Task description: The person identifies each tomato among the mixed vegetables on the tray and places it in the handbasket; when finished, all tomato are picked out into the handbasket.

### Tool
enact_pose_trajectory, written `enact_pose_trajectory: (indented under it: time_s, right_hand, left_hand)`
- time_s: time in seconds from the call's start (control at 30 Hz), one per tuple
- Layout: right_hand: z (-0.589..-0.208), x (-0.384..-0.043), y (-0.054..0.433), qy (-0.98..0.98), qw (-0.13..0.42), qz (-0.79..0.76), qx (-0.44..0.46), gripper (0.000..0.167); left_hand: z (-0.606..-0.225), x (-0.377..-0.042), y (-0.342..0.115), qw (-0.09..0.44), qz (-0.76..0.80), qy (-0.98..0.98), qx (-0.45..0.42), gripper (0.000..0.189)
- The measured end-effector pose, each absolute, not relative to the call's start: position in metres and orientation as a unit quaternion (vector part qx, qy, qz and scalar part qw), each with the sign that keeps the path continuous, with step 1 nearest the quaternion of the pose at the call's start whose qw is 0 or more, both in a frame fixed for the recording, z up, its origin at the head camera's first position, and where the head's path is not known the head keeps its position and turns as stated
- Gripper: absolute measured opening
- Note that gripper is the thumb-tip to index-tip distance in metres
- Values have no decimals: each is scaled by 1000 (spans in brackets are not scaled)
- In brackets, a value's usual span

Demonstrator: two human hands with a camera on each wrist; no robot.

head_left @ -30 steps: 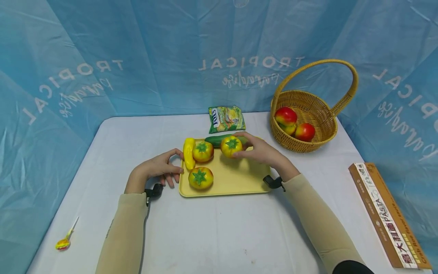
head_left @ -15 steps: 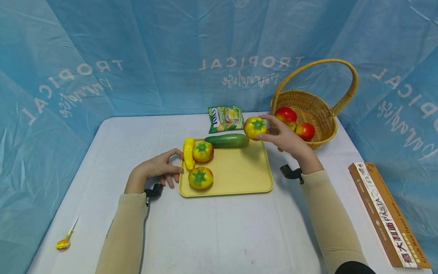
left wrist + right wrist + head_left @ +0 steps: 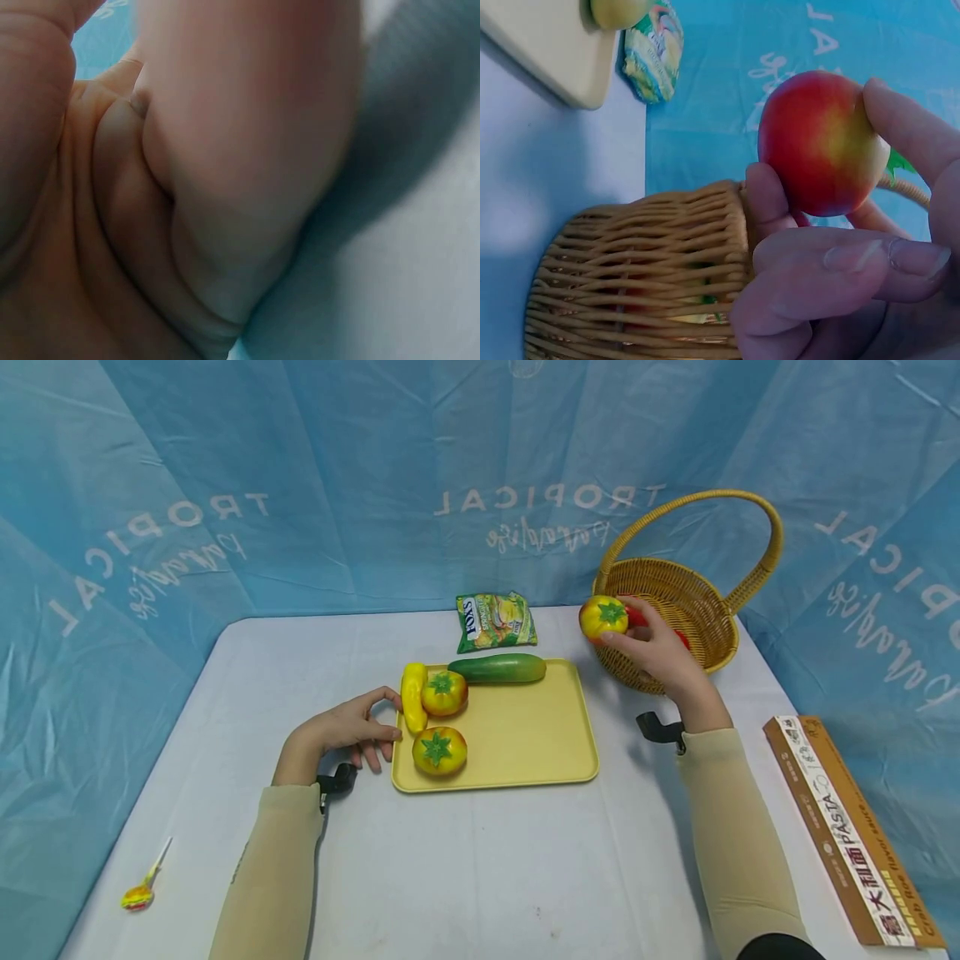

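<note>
My right hand (image 3: 660, 652) holds a yellow-and-red persimmon (image 3: 603, 618) between thumb and fingers, over the left rim of the wicker basket (image 3: 708, 593). In the right wrist view the persimmon (image 3: 817, 142) shows its red side, raised above the woven wall. Red fruit inside the basket is partly hidden by the hand. My left hand (image 3: 341, 728) rests thumb and index fingertips at the left edge of the yellow tray (image 3: 525, 735), beside a yellow banana-like fruit (image 3: 414, 697). Two more persimmons (image 3: 440, 751) lie on the tray, along with a green cucumber (image 3: 498, 668).
A green FOX'S candy bag (image 3: 497, 622) lies behind the tray. The basket's tall handle (image 3: 772, 547) arches over its opening. A long pasta box (image 3: 851, 831) lies at the right table edge, and a lollipop (image 3: 142, 889) at the front left.
My right hand has lifted the persimmon from above the tray's back part and carried it rightward and back to the basket's rim. The left hand stays at the tray's edge.
</note>
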State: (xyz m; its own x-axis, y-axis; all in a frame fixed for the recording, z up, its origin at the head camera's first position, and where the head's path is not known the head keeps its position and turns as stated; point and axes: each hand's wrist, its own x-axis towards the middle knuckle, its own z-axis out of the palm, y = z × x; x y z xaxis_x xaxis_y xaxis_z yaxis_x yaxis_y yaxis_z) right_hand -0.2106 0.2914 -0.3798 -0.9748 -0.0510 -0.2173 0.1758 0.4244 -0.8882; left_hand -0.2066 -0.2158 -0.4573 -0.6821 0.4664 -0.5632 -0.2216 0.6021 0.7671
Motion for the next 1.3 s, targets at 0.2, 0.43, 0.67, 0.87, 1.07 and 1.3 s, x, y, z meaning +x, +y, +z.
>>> enact_pose_trajectory:
  time_s: [0.2, 0.43, 0.67, 0.87, 1.07, 1.3]
  right_hand:
    - [-385, -214, 299, 825, 92, -555, 50, 80]
    - [-381, -211, 308, 818, 83, -564, 73, 80]
    - [-366, -203, 312, 825, 81, -552, 85, 82]
    - [-381, -210, 326, 838, 57, -531, 115, 92]
    - [-385, -211, 336, 830, 45, -538, 138, 95]
    - [-385, -210, 339, 821, 33, -548, 159, 96]
  left_hand:
    - [-458, -206, -215, 391, 439, 806, 72, 59]
    - [-457, -206, -215, 391, 438, 806, 72, 58]
    - [-457, -207, -216, 389, 439, 806, 76, 58]
    - [-457, -207, -216, 391, 438, 806, 76, 58]
    - [-457, -207, -216, 390, 437, 807, 75, 58]
    - [-458, -206, -216, 388, 440, 806, 79, 58]
